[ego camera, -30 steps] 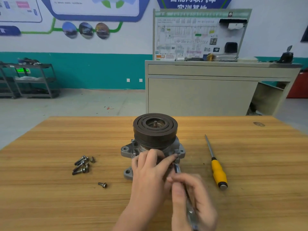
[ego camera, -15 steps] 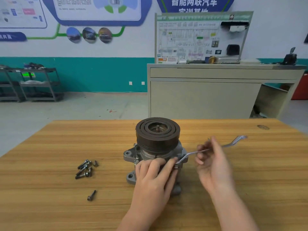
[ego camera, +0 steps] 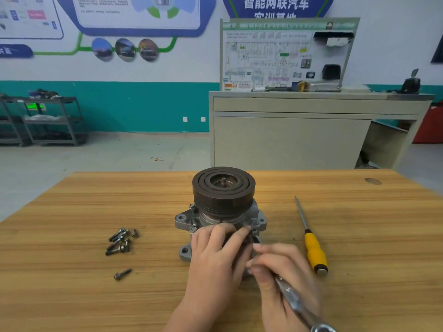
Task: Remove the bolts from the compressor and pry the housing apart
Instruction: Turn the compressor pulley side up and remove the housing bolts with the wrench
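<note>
The grey cast-metal compressor (ego camera: 219,219) with its dark ringed pulley on top stands upright near the middle of the wooden bench (ego camera: 72,212). Half a second ago the right hand was raised to the right of the compressor, swinging the wrench handle out over the bench; now the right hand (ego camera: 280,281) is back at the near side of the housing, fingers curled round the shiny steel wrench (ego camera: 296,303), whose handle runs down toward the bottom edge. The yellow-handled screwdriver (ego camera: 311,245), covered by that hand in the earlier frame, lies in plain view again on the bench to the right of the compressor, tip pointing away. The left hand (ego camera: 215,255) has stayed on the near face of the housing, fingers bent over it and pressing, much as before.

The single loose dark bolt (ego camera: 122,274) lies apart on the bench, nearer than the small heap of removed dark bolts (ego camera: 119,240) to the left of the compressor.

The head of the wrench and the bolt it meets are hidden behind the fingertips of both hands, so their seating cannot be made out. The lower front of the housing is covered by the left hand. The wrench handle is blurred and cut off at the bottom edge, as are both forearms.
</note>
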Demonstrator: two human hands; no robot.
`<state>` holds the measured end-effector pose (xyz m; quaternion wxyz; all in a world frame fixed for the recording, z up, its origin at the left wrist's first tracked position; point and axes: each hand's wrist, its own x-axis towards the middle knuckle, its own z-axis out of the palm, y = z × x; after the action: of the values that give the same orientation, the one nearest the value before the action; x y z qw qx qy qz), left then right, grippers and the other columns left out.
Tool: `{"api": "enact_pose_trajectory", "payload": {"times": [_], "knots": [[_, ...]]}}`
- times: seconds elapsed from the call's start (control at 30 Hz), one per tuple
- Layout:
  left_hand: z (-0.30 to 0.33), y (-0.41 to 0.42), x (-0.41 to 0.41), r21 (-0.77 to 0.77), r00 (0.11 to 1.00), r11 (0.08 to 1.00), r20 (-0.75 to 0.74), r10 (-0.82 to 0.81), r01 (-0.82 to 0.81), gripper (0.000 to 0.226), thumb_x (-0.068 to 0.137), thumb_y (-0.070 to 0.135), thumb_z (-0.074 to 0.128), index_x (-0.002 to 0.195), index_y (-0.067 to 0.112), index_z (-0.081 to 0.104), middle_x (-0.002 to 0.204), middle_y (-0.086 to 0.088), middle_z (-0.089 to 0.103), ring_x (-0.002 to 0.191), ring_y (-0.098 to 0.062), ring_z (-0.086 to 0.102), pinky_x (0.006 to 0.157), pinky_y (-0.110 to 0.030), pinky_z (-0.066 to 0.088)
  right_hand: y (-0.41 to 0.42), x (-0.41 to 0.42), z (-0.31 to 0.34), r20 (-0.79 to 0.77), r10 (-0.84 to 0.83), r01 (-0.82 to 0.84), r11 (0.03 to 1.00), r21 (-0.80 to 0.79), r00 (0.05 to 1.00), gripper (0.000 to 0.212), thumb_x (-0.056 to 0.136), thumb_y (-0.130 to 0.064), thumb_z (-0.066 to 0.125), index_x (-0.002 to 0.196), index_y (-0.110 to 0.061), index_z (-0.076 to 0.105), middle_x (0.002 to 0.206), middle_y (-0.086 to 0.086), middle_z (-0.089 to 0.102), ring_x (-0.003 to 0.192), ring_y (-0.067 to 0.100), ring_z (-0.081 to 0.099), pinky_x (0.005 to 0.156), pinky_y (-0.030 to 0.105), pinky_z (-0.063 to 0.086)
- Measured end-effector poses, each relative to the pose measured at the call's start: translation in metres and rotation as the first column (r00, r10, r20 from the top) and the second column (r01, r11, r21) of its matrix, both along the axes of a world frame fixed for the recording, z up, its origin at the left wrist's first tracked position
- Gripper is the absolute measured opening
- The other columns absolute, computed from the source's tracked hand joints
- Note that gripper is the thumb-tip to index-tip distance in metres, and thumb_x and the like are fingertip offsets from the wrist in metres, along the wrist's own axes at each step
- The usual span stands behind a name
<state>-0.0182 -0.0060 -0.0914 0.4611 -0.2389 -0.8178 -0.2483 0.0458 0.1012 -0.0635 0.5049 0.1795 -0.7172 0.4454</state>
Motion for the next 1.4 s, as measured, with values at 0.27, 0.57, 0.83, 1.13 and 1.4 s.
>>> {"api": "enact_pose_trajectory", "payload": {"times": [0.27, 0.57, 0.83, 1.13, 1.4], "knots": [[0.005, 0.007, 0.002, 0.036, 0.998, 0.998, 0.016, 0.057, -0.058, 0.03, 0.085, 0.042, 0.056, 0.096, 0.021, 0.075, 0.091, 0.002, 0.062, 0.091, -0.017, 0.043, 0.08, -0.032, 0.032, -0.028, -0.01, -0.006, -0.075, 0.029, -0.073, 0.714, -0.697, 0.997, 0.021, 0.097, -0.035, 0.041, 0.092, -0.017, 0.049, 0.071, 0.001, 0.067, 0.048, 0.023, 0.055, 0.048, 0.017, 0.047], [0.007, 0.012, 0.003, 0.04, 0.996, 0.995, 0.015, 0.089, -0.089, 0.024, 0.09, 0.038, 0.055, 0.09, 0.022, 0.073, 0.09, 0.004, 0.062, 0.089, -0.017, 0.042, 0.081, -0.03, 0.03, 0.042, -0.093, 0.027, 0.248, 0.696, 0.048, 0.293, -0.955, 0.674, 0.019, 0.103, -0.023, 0.042, 0.091, -0.013, 0.053, 0.061, 0.004, 0.059, 0.035, 0.009, 0.04, 0.034, 0.018, 0.034], [0.006, 0.007, 0.005, 0.031, 0.998, 0.998, 0.04, 0.055, -0.056, 0.029, 0.088, 0.039, 0.055, 0.098, 0.02, 0.073, 0.093, 0.005, 0.062, 0.091, -0.015, 0.042, 0.081, -0.03, 0.033, 0.04, -0.053, 0.015, 0.075, 0.461, -0.259, 0.617, -0.743, 0.884, 0.021, 0.099, -0.029, 0.046, 0.082, -0.029, 0.059, 0.074, 0.005, 0.068, 0.046, 0.016, 0.06, 0.046, 0.026, 0.051], [0.008, 0.01, 0.005, 0.006, 0.991, 0.993, 0.067, 0.117, -0.117, 0.029, 0.081, 0.038, 0.055, 0.093, 0.02, 0.075, 0.09, 0.002, 0.063, 0.088, -0.019, 0.041, 0.077, -0.036, 0.035, -0.012, -0.007, -0.02, -0.139, -0.074, 0.064, 0.995, -0.079, 0.988, 0.006, 0.094, -0.031, 0.056, 0.092, -0.031, 0.062, 0.088, -0.001, 0.069, 0.089, -0.001, 0.064, 0.08, 0.008, 0.045], [0.007, 0.014, 0.003, -0.024, 0.989, 0.989, -0.011, 0.149, -0.149, 0.025, 0.089, 0.038, 0.053, 0.089, 0.022, 0.073, 0.087, 0.004, 0.064, 0.085, -0.021, 0.042, 0.078, -0.036, 0.032, 0.025, -0.066, 0.008, 0.167, 0.424, -0.012, 0.387, -0.922, 0.89, 0.022, 0.104, -0.022, 0.036, 0.087, -0.016, 0.046, 0.057, -0.001, 0.062, 0.034, 0.01, 0.05, 0.035, 0.015, 0.037]]}}
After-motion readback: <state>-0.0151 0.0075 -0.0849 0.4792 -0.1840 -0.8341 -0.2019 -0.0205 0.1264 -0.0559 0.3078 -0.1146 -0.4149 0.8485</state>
